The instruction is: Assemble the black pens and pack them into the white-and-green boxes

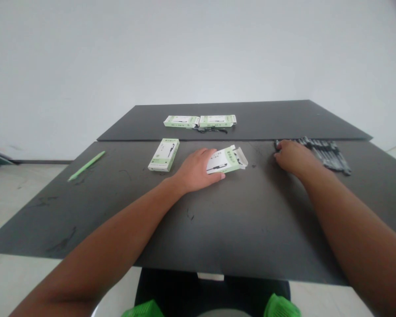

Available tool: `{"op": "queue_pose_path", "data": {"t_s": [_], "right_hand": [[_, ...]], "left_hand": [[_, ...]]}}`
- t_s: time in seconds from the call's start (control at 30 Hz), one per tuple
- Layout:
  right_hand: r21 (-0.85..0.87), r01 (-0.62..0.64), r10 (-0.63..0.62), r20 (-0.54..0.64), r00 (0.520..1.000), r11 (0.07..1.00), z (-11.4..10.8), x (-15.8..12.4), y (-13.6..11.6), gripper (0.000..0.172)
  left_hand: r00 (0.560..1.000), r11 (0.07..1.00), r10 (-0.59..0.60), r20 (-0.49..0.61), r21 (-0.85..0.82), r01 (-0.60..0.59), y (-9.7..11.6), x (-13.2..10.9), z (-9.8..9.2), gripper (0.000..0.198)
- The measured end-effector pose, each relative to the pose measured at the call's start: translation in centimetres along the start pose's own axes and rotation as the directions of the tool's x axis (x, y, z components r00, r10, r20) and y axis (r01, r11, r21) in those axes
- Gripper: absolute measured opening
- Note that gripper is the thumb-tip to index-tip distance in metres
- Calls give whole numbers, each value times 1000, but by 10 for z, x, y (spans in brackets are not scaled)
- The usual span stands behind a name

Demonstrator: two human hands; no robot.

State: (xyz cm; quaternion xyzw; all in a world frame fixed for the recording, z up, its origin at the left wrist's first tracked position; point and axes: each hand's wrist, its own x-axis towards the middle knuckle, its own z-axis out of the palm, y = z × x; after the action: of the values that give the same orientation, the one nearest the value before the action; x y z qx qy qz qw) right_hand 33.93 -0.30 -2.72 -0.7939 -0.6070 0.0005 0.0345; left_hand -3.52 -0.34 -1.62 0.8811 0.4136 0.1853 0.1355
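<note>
My left hand [198, 171] is wrapped round a white and green pen box [226, 161], thumb along the near side. The box lies on the dark table with its flaps open at the right end. Over on the right, my right hand [292, 156] reaches down to the left end of a row of dark pens [330, 155]. Its fingers are curled at the table top beside the pens, and what they pinch, if anything, is hidden. Another pen box [164, 155], closed, lies just left of my left hand.
Two more pen boxes [181, 121] lie end to end on the far table section, with a few black pens [213, 130] in front of them. A green pen [86, 166] lies at the left. A seam crosses the table, and a pale wall [198, 53] stands behind.
</note>
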Motion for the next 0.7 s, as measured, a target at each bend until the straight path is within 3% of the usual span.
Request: {"op": "queue_pose_path", "data": {"t_s": [0.17, 0.33, 0.4, 0.5, 0.6, 0.7], "right_hand": [[172, 97, -90, -47, 995, 980, 4, 0, -10, 44], [443, 150, -150, -36, 988, 884, -9, -15, -32, 74], [639, 111, -130, -16, 991, 761, -16, -25, -43, 95], [884, 64, -132, -2, 991, 463, -24, -37, -56, 113], [957, 62, -132, -25, 991, 284, -30, -44, -67, 110], [974, 83, -85, -67, 994, 209, -32, -47, -74, 102]], "left_hand": [[1000, 1000, 3, 7, 5, -3, -1, 1, 0, 84], [1000, 1000, -4, 5, 12, 4, -2, 1, 2, 85], [1000, 1000, -3, 7, 13, 3, -2, 1, 2, 85], [1000, 1000, 1, 6, 12, -1, -1, 1, 2, 85], [1000, 1000, 9, -4, 13, -9, -2, 1, 2, 85], [1000, 1000, 17, -5, 13, -17, -3, 1, 3, 86]]}}
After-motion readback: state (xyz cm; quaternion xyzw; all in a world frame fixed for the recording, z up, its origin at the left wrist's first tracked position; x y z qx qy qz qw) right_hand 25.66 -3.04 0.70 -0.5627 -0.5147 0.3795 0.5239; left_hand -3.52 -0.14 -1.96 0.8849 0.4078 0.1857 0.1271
